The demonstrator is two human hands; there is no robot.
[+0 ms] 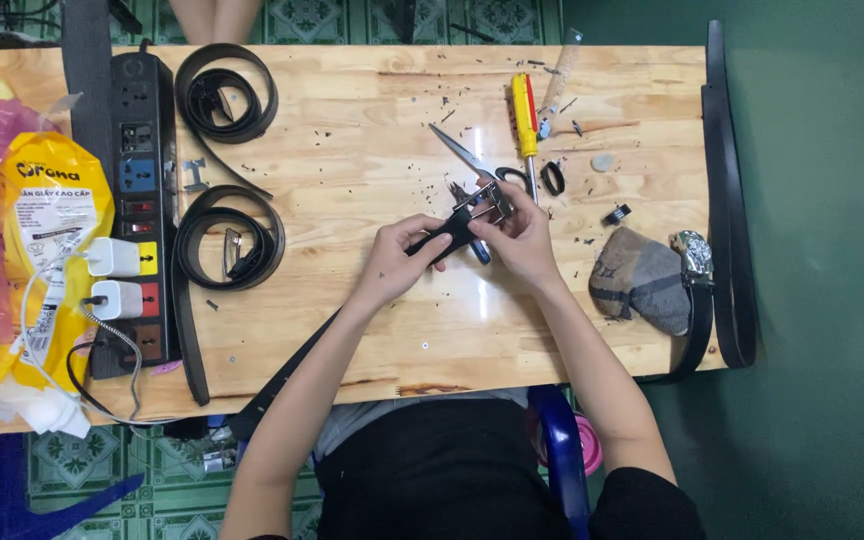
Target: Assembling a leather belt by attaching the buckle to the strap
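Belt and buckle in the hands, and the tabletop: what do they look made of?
The belt strap, gripped by the left hand, looks like black leather or imitation leather: matte and flexible. The buckle at the right hand looks like polished metal, silvery with glints. The table looks like light varnished wood, with visible grain, knots and a soft sheen.

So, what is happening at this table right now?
A person sits at a wooden table and works on a black belt with both hands. The left hand pinches the strap end, and the right hand holds the metal buckle against it. Scissors and a yellow screwdriver lie just beyond the hands. Two coiled belts rest farther left, beside a power strip.
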